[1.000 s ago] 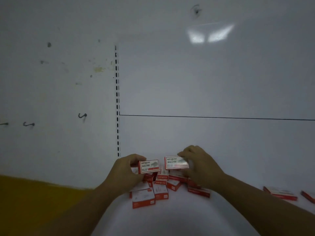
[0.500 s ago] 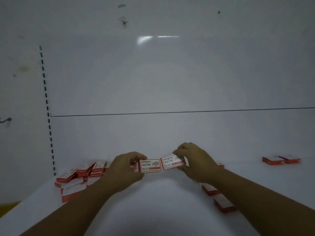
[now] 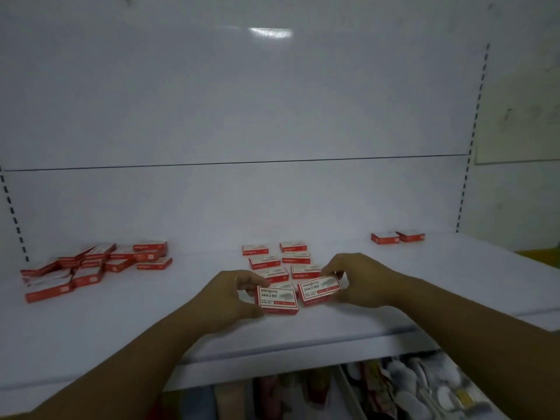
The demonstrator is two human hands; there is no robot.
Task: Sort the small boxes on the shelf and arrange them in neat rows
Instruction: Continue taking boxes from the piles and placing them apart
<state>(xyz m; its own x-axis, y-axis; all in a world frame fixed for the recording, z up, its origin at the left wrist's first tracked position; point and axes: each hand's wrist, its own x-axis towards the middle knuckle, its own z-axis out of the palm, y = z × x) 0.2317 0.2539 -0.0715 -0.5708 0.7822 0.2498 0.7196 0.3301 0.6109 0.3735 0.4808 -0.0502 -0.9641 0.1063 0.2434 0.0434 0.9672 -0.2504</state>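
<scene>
Two small red-and-white boxes were held side by side over the front middle of the white shelf [image 3: 121, 328]. The left-hand box [image 3: 277, 300] lay printed face up in the left hand [image 3: 233, 294], pinched between the thumb at its near edge and the fingers curled over its far edge. The right-hand box [image 3: 319, 289], slightly tilted, was gripped by the right hand [image 3: 360, 281], whose fingers were curled round its right end. Their inner ends nearly met; whether they touched, or rested on the shelf, could not be told.

Directly behind them lay the sorted boxes [image 3: 296, 257], flat in two short columns running toward the back panel [image 3: 272, 116], with small gaps between them. The nearest of these were partly hidden by the held boxes and the fingers.

Well apart to the left, a loose pile [image 3: 91, 265] of the same boxes sprawled, overlapping at odd angles, close to the left slotted upright [image 3: 12, 213]. Near the right rear corner, a pair of boxes [image 3: 385, 237] sat side by side, just short of the right slotted upright [image 3: 472, 140]. A pale patch of reflected light showed high on the panel. Below the shelf's front edge, blurred goods [image 3: 409, 386] crowded a lower level.
</scene>
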